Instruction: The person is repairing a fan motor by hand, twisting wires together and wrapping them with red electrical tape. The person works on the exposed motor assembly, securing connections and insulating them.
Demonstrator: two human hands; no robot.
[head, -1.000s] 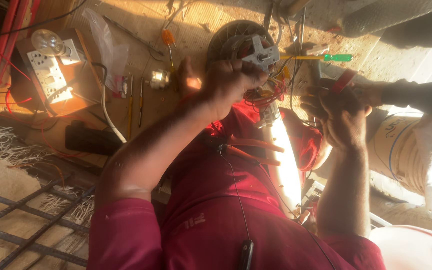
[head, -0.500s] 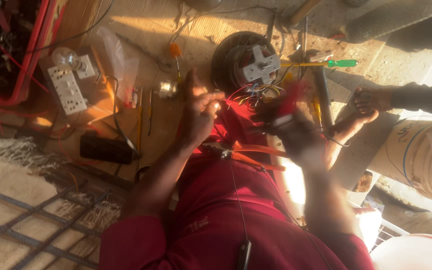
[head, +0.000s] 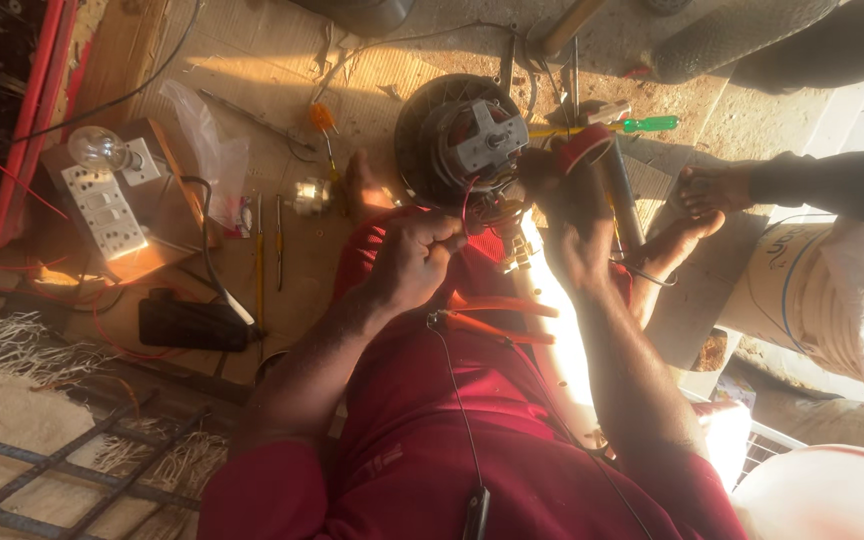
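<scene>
Your left hand (head: pixel 414 262) pinches the red wires (head: pixel 468 205) at 6 o'clock of the motor (head: pixel 462 150), which sits between your feet with its windings bared. Your right hand (head: pixel 577 225) is closed near the wires at 4 o'clock; what it grips I cannot tell. The leads hang loose, so the wiring looks unfinished, and the pliers (head: pixel 497 318) lie idle on your lap.

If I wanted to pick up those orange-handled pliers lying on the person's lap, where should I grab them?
Probably by the two orange handles, coming from above: they lie flat on the red trousers, uncovered, just below the left hand, and splay apart toward the right.
</scene>
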